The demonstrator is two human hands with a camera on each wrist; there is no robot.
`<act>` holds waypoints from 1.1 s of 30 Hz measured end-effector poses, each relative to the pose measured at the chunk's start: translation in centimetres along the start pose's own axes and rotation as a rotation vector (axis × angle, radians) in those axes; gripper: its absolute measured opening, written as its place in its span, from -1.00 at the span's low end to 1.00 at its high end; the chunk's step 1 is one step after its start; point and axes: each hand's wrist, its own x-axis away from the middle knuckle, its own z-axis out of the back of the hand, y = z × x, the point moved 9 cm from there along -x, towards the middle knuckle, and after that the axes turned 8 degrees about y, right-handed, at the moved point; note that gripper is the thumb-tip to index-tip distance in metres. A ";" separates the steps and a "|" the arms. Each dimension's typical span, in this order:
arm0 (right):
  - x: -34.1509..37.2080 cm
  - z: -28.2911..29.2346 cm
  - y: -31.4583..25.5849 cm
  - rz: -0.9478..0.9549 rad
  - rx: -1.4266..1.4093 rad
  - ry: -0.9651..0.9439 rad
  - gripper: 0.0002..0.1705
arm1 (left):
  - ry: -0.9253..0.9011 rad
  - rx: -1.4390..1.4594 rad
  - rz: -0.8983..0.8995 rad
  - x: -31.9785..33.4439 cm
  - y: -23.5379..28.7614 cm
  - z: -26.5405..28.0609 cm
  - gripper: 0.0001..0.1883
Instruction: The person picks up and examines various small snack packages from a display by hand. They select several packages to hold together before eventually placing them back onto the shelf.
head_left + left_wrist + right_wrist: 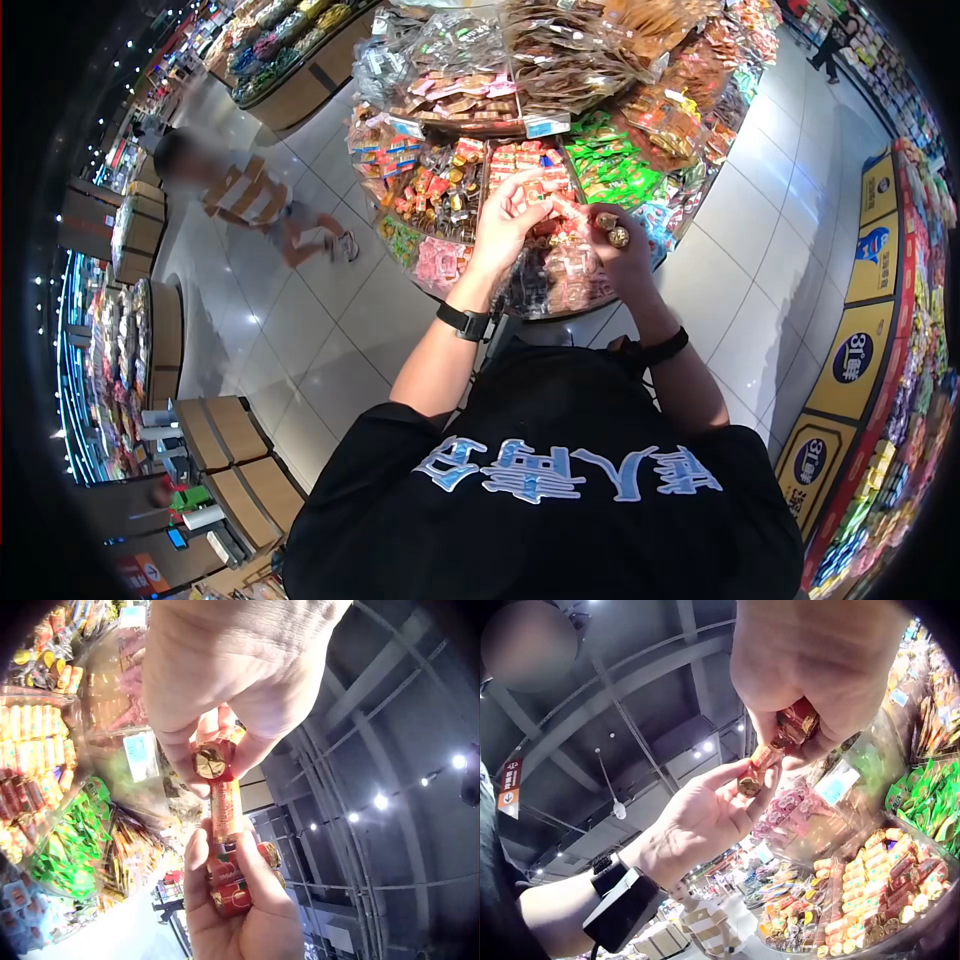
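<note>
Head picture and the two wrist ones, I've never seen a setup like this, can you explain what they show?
There's no machine, just a person using bare hands: left hand and right hand. The head picture looks down from their head; each wrist picture comes from a camera on that wrist. Below the hands, a round shop display holds green packets and wrapped rolls. The left hand pinches a gold-ended roll; the right hand holds two red rolls; an orange roll shows between both hands.

There are two hands (pixel 240 667), four wrapped rolls (pixel 226 811).
</note>
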 end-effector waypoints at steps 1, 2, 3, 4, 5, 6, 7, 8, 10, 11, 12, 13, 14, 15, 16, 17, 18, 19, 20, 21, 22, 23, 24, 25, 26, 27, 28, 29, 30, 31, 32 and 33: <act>0.1 0.2 -0.1 -0.036 0.015 -0.002 -0.74 | 0.008 0.024 0.038 0.1 -0.1 -0.2 -0.58; -0.1 0.4 -0.5 0.029 0.040 0.024 -0.75 | -0.013 0.041 0.071 0.1 -0.5 -0.3 -0.58; -0.3 0.6 -0.8 0.093 0.066 0.050 -0.77 | -0.034 0.058 0.103 0.2 -0.9 -0.3 -0.59; -0.4 0.8 -1.2 0.158 0.092 0.074 -0.78 | -0.053 0.076 0.135 0.2 -1.3 -0.3 -0.59; -0.4 0.8 -1.7 0.215 0.126 0.072 -0.79 | -0.055 0.070 0.147 0.3 -1.6 -0.2 -0.60; -0.4 0.8 -2.4 0.272 0.161 0.069 -0.80 | -0.055 0.064 0.159 0.3 -1.8 -0.1 -0.60; -0.3 0.7 -3.0 0.328 0.195 0.066 -0.81 | -0.055 0.058 0.171 0.3 -1.9 -0.1 -0.61; -0.4 0.6 -3.0 0.336 0.188 0.055 -0.81 | -0.051 0.050 0.156 0.3 -1.8 0.0 -0.61; -0.4 0.3 -2.9 0.351 0.173 0.032 -0.82 | -0.042 0.033 0.125 0.2 -1.6 0.2 -0.61; -0.6 0.3 -2.3 0.264 0.071 0.030 -0.81 | -0.046 0.040 0.114 0.2 -1.5 0.3 -0.61; -0.7 0.2 -1.6 0.176 -0.032 0.027 -0.81 | -0.051 0.048 0.103 0.2 -1.4 0.5 -0.61; -0.7 0.1 -0.9 0.087 -0.134 0.026 -0.80 | -0.055 0.054 0.093 0.1 -1.2 0.7 -0.61; -0.9 0.1 0.1 -0.007 -0.180 0.055 -0.79 | -0.054 0.050 0.088 0.1 -1.1 0.8 -0.61; -1.1 0.1 1.3 -0.102 -0.225 0.084 -0.78 | -0.054 0.046 0.083 0.1 -0.9 0.8 -0.61; -1.1 0.0 2.4 -0.198 -0.270 0.114 -0.77 | -0.053 0.042 0.079 0.1 -0.7 0.9 -0.60; -1.1 -0.2 2.4 -0.192 -0.259 0.099 -0.77 | -0.054 0.039 0.097 0.2 -0.8 1.1 -0.60; -1.3 -0.5 2.1 -0.183 -0.248 0.083 -0.76 | -0.055 0.036 0.112 0.2 -0.7 1.2 -0.60; -1.5 -0.8 1.8 -0.174 -0.238 0.067 -0.76 | -0.057 0.033 0.126 0.0 -0.7 1.5 -0.60; -1.8 -1.0 1.3 -0.142 -0.193 0.052 -0.77 | -0.059 0.028 0.138 -0.3 -1.0 2.0 -0.60; -2.0 -1.4 1.2 -0.115 -0.166 0.038 -0.78 | -0.057 0.020 0.147 -0.5 -1.1 2.4 -0.60; -2.3 -1.7 1.1 -0.088 -0.139 0.024 -0.78 | -0.056 0.013 0.157 -0.7 -1.1 2.7 -0.60; -2.5 -2.2 1.1 -0.063 -0.111 0.011 -0.79 | -0.055 0.007 0.169 -0.9 -1.2 3.1 -0.60; -2.7 -2.6 0.7 -0.009 -0.065 0.006 -0.79 | -0.054 0.005 0.194 -1.2 -1.3 3.6 -0.60; -2.9 -3.0 0.1 0.046 -0.019 0.001 -0.80 | -0.052 -0.007 0.190 -1.6 -1.2 4.1 -0.60; -3.1 -3.5 -0.3 0.101 0.030 -0.004 -0.80 | -0.052 -0.019 0.187 -1.9 -1.1 4.5 -0.60; -3.4 -3.7 0.3 0.045 -0.013 0.026 -0.81 | -0.052 -0.030 0.186 -2.3 -1.1 4.9 -0.59; -3.5 -3.9 1.1 -0.011 -0.056 0.056 -0.81 | -0.064 -0.005 0.193 -2.7 -1.1 5.2 -0.59; -3.7 -4.1 1.7 -0.066 -0.100 0.087 -0.82 | -0.074 -0.009 0.197 -3.1 -1.1 5.4 -0.59; -3.8 -4.4 2.3 -0.141 -0.168 0.112 -0.82 | -0.084 -0.014 0.199 -3.4 -0.9 5.5 -0.58; -4.1 -4.6 2.7 -0.155 -0.154 0.112 -0.81 | -0.092 -0.019 0.201 -3.8 -0.7 5.7 -0.58; -4.4 -4.8 3.2 -0.168 -0.140 0.112 -0.81 | -0.105 -0.019 0.204 -4.2 -0.8 6.2 -0.58; -4.7 -5.2 3.4 -0.182 -0.127 0.111 -0.80 | -0.096 -0.030 0.204 -4.5 -0.6 6.7 -0.57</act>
